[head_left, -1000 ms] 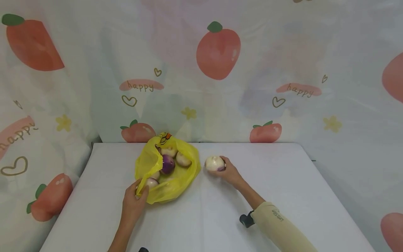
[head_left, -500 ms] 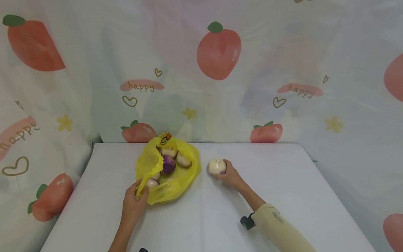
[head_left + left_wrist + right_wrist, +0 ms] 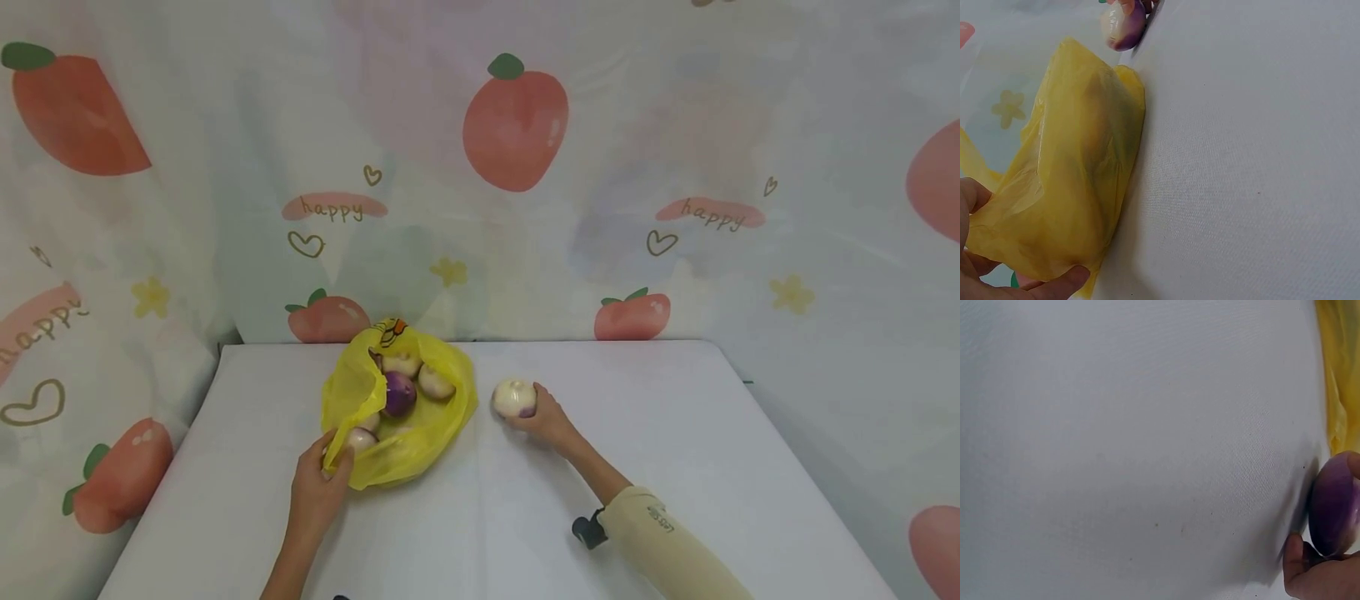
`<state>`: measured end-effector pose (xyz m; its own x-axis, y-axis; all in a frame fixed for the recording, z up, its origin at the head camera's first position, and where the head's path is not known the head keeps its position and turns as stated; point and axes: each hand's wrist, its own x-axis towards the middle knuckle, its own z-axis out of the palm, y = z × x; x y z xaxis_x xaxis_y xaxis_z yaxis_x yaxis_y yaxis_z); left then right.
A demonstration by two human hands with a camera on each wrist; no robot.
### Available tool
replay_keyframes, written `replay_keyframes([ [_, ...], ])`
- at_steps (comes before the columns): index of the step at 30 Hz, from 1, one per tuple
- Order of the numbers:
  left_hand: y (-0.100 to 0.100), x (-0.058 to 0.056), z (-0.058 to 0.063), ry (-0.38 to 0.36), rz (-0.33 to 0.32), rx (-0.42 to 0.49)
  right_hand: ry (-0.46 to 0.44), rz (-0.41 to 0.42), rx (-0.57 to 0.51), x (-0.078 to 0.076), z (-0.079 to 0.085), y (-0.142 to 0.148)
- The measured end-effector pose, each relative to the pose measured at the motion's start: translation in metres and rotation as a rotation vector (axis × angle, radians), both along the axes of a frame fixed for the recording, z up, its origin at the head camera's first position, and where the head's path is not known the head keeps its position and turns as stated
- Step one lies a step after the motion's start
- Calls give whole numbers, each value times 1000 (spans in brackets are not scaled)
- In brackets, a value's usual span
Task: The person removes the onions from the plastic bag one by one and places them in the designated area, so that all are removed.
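Note:
A yellow plastic bag [image 3: 442,433] lies with its mouth spread on the table. Inside it are several white and purple turnips, among them a deep purple one [image 3: 401,394]. My left hand [image 3: 318,483] pinches the near left edge of the bag between thumb and fingers; the left wrist view shows the bag's outer side [image 3: 1079,169]. To the right of the bag, my right hand [image 3: 551,421] grips another turnip [image 3: 513,398], its pale side facing up. Its purple side [image 3: 1335,506] shows in the right wrist view, close to the tabletop; contact with the table cannot be told.
A white cloth covers the table [image 3: 637,417]. Behind it hangs a backdrop [image 3: 517,250] printed with fruit, hearts and flowers. A small black device [image 3: 589,531] sits at the right sleeve's cuff [image 3: 626,504].
My right hand has drawn the turnip slightly toward me, lower in the head view. My left hand keeps its hold on the bag's edge, and the bag looks the same.

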<state>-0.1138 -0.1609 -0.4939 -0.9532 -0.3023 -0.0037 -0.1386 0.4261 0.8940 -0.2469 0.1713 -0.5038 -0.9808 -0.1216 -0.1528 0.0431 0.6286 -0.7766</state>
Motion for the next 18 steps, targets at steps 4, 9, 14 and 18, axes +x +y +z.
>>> replay_keyframes([
  [4,1,1,1,-7,2,5,2,11,9,2,2,0],
  [9,2,1,2,-18,5,6,9,18,14,2,3,0],
  [14,2,1,2,-28,8,11,11,14,14,2,1,2],
  [18,1,1,3,-22,5,18,16,10,8,4,0,3],
])
